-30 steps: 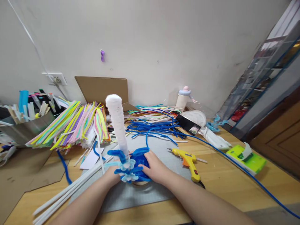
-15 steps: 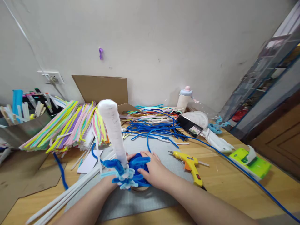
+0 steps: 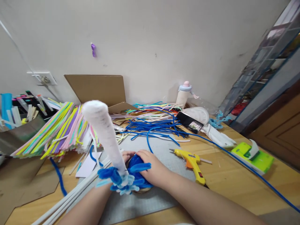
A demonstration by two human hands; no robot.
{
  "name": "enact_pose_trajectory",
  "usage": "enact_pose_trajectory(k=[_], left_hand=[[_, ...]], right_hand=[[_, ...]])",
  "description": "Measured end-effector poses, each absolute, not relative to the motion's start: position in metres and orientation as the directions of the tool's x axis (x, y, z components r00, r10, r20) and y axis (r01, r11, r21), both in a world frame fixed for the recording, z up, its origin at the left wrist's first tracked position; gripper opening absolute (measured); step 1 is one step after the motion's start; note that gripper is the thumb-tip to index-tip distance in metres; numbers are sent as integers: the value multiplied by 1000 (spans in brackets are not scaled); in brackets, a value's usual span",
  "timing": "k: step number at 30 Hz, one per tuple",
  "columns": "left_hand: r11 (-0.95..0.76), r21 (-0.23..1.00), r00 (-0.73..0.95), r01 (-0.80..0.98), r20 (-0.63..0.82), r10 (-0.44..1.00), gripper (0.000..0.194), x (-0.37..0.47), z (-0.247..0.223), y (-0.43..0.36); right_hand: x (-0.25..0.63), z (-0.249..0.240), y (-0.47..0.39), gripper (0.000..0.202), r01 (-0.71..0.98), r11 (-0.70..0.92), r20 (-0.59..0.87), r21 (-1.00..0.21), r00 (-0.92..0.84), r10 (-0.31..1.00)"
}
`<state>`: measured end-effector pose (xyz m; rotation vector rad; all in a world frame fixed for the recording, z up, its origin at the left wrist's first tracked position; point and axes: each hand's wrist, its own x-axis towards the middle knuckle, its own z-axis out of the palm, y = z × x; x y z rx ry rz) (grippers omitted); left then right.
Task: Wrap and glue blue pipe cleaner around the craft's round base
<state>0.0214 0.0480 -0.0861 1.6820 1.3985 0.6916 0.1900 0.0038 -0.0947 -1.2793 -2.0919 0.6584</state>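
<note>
A white fuzzy column point(image 3: 103, 137) rises, tilted left, from a blue base point(image 3: 137, 170) on the grey mat point(image 3: 122, 209). Dark and light blue fuzzy petals point(image 3: 124, 182) surround the column's foot. My right hand point(image 3: 153, 170) is wrapped round the right side of the blue base. Behind the column, my left hand point(image 3: 126, 155) holds the far left side of the base; most of it is hidden by the petals and column. Part of a brown round rim point(image 3: 142, 190) shows under the base.
A yellow glue gun point(image 3: 193, 164) lies right of the mat. Blue pipe cleaners point(image 3: 152, 126), a phone point(image 3: 189, 122) and a bottle point(image 3: 184, 93) are behind. Colourful bundles point(image 3: 63, 131) and white stems point(image 3: 77, 190) are left; a green box point(image 3: 254, 156) is right.
The white column leans further left and appears nearer. My right hand's fingers have drawn in toward my left hand at the back of the base. The view has shifted slightly.
</note>
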Motion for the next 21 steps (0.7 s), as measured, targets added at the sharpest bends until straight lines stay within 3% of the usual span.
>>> enact_pose_trajectory(k=[4,9,16,21], left_hand=[[165,946,156,277,-214,964,50,30,-93,50],[327,945,161,-5,-322,933,66,23,-89,55],[186,981,232,-55,-169,958,69,12,-110,53],[93,995,235,46,-101,967,71,15,-120,54]], right_hand=[[190,-94,4,46,623,402,219,-671,-352,910],[191,-91,1,48,611,376,209,-696,-329,921],[192,-84,-2,45,660,418,194,-624,-388,901],[190,-85,-2,43,691,441,204,-573,-401,893]])
